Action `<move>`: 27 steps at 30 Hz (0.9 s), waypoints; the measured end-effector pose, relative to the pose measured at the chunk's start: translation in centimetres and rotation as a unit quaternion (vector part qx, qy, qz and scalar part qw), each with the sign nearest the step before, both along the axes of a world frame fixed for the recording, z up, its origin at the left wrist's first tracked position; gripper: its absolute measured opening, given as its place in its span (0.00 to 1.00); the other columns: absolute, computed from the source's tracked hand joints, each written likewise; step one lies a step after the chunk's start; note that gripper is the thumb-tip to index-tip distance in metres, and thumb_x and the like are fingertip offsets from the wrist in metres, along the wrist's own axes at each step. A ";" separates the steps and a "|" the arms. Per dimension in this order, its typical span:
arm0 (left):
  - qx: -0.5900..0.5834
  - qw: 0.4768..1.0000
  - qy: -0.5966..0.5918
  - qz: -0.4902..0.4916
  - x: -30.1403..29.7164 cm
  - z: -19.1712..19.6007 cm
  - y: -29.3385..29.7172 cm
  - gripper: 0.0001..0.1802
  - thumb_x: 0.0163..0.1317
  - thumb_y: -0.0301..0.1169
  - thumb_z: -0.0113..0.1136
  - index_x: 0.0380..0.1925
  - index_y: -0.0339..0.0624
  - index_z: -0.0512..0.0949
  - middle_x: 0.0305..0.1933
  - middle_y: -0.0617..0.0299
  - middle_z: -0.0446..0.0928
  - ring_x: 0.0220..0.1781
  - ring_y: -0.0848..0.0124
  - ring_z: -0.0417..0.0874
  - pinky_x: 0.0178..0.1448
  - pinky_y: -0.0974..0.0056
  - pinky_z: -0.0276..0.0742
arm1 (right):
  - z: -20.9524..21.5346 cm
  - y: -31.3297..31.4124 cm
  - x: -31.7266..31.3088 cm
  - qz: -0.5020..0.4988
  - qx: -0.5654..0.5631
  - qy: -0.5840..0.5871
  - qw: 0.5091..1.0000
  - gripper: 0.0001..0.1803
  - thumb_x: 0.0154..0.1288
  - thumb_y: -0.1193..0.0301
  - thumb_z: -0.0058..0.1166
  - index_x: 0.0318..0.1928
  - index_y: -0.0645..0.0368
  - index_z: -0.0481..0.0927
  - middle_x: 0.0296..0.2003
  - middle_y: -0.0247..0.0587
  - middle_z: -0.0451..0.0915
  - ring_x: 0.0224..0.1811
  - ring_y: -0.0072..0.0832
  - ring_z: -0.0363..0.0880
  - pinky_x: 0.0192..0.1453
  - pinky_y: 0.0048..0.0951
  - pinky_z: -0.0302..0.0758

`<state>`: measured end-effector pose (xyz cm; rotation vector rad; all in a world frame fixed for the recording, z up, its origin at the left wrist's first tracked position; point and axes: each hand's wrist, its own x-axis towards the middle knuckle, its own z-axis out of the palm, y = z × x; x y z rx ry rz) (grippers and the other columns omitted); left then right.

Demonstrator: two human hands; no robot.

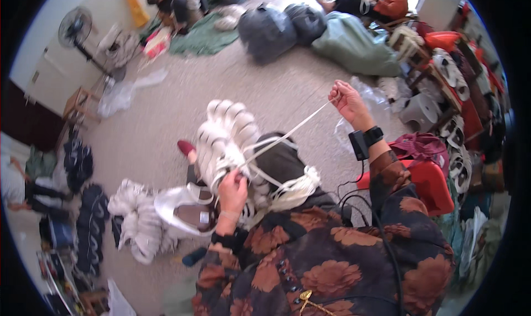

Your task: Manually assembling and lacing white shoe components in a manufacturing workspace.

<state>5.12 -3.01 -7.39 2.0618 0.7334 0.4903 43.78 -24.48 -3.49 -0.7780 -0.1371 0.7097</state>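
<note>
The left hand presses a bundle of white shoe soles on the lap; the right hand pulls a white cord taut, up and away.

Dark floral sleeves with rust-orange blooms, black wrist device, black cable, pale wristband.

A bundle of white shoe soles, stacked side by side in a curved row, rests on the person's lap, wrapped by white cord. 1 strand of the cord runs taut, up and to the right, away from the bundle.
</note>
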 end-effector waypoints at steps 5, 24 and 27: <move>-0.097 0.993 -0.015 0.067 0.0 -1.3 -0.1 0.14 0.59 0.23 0.63 0.45 0.31 0.80 0.31 0.52 0.81 0.29 0.65 0.83 0.36 0.63 0.79 | 0.2 6.5 -12.8 0.260 -0.211 -0.150 0.930 0.19 0.70 0.75 0.54 0.59 0.67 0.72 0.38 0.46 0.84 0.34 0.28 0.85 0.40 0.27 0.82; -0.089 0.990 -0.066 0.090 0.3 -1.2 -1.5 0.12 0.63 0.22 0.57 0.46 0.33 0.79 0.38 0.47 0.82 0.39 0.53 0.85 0.43 0.56 0.79 | -3.7 13.6 -22.4 0.182 -0.272 -0.712 0.621 0.06 0.61 0.74 0.56 0.38 0.64 0.79 0.34 0.50 0.78 0.39 0.47 0.80 0.42 0.41 0.76; 0.080 0.993 -0.060 0.067 0.6 0.0 -2.3 0.13 0.64 0.23 0.56 0.48 0.33 0.78 0.38 0.44 0.82 0.40 0.49 0.84 0.44 0.54 0.79 | -3.2 13.9 -22.8 0.177 -0.261 -0.762 0.566 0.07 0.61 0.75 0.55 0.39 0.65 0.77 0.35 0.51 0.77 0.39 0.46 0.79 0.42 0.41 0.76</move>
